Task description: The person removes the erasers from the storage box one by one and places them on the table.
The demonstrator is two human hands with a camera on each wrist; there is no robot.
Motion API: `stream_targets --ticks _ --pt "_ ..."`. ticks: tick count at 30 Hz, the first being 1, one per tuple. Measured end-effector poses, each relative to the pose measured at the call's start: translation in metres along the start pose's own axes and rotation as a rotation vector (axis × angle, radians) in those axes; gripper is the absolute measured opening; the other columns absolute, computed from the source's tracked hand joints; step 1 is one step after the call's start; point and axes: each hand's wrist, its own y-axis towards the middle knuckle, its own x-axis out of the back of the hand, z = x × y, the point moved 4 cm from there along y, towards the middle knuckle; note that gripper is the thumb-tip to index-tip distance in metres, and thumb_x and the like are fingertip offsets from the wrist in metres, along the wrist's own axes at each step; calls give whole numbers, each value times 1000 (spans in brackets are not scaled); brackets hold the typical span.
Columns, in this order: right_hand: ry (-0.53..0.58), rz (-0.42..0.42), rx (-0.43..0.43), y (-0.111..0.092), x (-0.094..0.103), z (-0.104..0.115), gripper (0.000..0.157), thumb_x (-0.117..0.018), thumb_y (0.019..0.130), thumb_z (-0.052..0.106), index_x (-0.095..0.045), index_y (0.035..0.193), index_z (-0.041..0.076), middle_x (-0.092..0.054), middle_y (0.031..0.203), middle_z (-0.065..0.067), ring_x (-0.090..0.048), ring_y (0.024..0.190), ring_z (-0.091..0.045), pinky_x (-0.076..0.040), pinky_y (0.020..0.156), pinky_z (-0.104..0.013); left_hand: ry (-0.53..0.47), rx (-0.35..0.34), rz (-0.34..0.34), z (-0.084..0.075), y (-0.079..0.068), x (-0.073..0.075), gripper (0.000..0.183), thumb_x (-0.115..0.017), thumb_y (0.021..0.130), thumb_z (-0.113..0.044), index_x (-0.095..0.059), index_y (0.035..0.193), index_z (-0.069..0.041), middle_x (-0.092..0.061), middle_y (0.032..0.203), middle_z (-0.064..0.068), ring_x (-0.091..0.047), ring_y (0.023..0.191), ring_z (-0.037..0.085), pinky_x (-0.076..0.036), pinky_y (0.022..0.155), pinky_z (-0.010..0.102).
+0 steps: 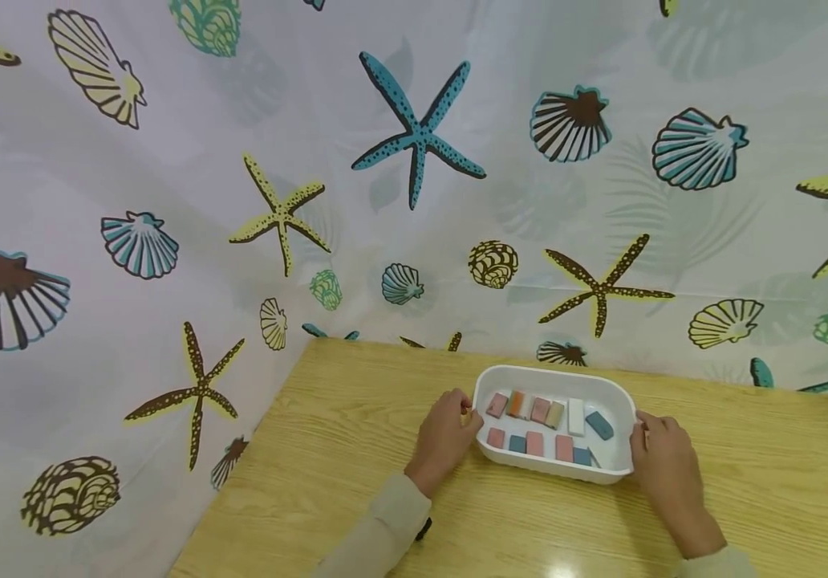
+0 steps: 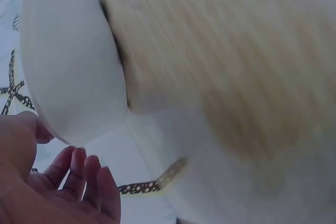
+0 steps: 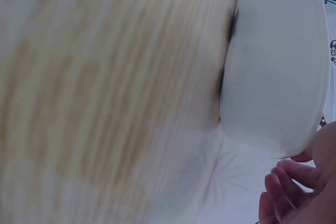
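Observation:
A white oval tray (image 1: 605,474) is held at its two ends by my hands. My left hand (image 1: 445,437) pinches the left rim, its thumb on the edge and its fingers curled below, as the left wrist view also shows. At the opposite end, my right hand (image 1: 667,461) grips the rim in the same way. Inside lie two rough rows of small eraser-like blocks: a pink block (image 1: 534,443), a white block (image 1: 576,417), a blue-grey block (image 1: 599,425), an orange-and-white one (image 1: 516,404) and several others. In both wrist views the tray's outer wall (image 2: 73,61) hangs close over the wood.
The wooden table (image 1: 356,433) spreads out under the tray and forearms. A white cloth (image 1: 457,233) printed with shells and starfish stands along the back and left edges. A small dark thing (image 1: 424,529) shows beside the left sleeve.

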Motion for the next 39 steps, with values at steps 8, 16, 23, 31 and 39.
stream_targets --ticks 8,16,23,31,39 --pt "-10 -105 66 0 12 5 27 -59 86 9 -59 109 -6 -53 102 -27 -48 93 -46 -36 76 -60 555 -214 -159 -17 19 7 22 -50 91 -36 -49 86 -15 -47 83 0 -44 78 17 -39 67 32" --pt "41 -121 206 -2 15 30 21 -61 80 4 -63 100 -4 -57 91 -22 -52 84 -40 -39 70 -54 589 -175 -80 -8 38 -4 33 -47 92 -41 -57 95 -10 -55 89 3 -50 84 19 -42 76 37" --pt "32 -44 279 -1 6 33 20 -62 81 4 -63 99 -3 -58 91 -18 -54 83 -35 -44 69 -50 588 -183 70 -4 50 -11 35 -39 94 -38 -61 92 -10 -59 89 2 -52 89 19 -39 82 37" --pt "-11 57 359 1 -8 39 18 -63 80 2 -63 97 -5 -56 88 -13 -56 79 -28 -49 67 -41 635 -228 92 -3 50 -22 29 -35 96 -32 -55 92 -12 -53 88 1 -46 86 17 -35 77 35" --pt "-68 161 277 10 -24 40 24 -63 81 5 -61 100 -11 -55 88 -17 -55 80 -29 -48 71 -45 703 -270 28 -5 45 -20 26 -34 97 -30 -51 91 -13 -49 84 0 -43 83 18 -33 75 34"
